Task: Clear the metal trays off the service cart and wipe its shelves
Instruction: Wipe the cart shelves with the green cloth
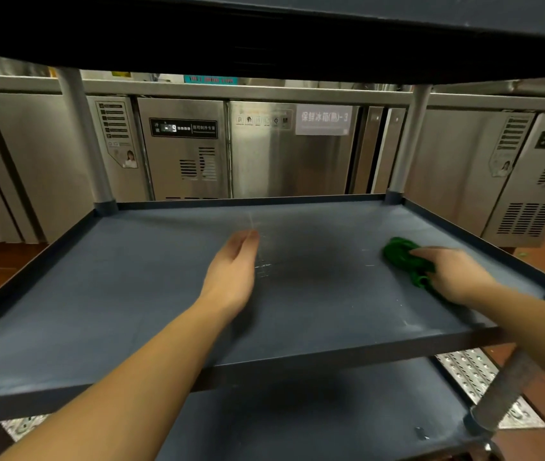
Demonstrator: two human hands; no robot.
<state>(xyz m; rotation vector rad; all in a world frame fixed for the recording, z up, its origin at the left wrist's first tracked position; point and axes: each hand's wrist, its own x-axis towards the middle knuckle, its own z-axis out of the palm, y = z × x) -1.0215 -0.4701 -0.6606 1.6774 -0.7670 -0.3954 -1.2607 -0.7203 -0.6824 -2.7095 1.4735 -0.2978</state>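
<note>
Since no trays sit on this shelf [131, 294], my right hand [457, 274] grips the cloth [400, 254] centre-right, left hand [231, 271] loose; wiping remains

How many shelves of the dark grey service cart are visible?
3: the top shelf, seen from underneath along the upper edge; the middle shelf at centre; the bottom shelf below it. More could lie out of view.
</note>
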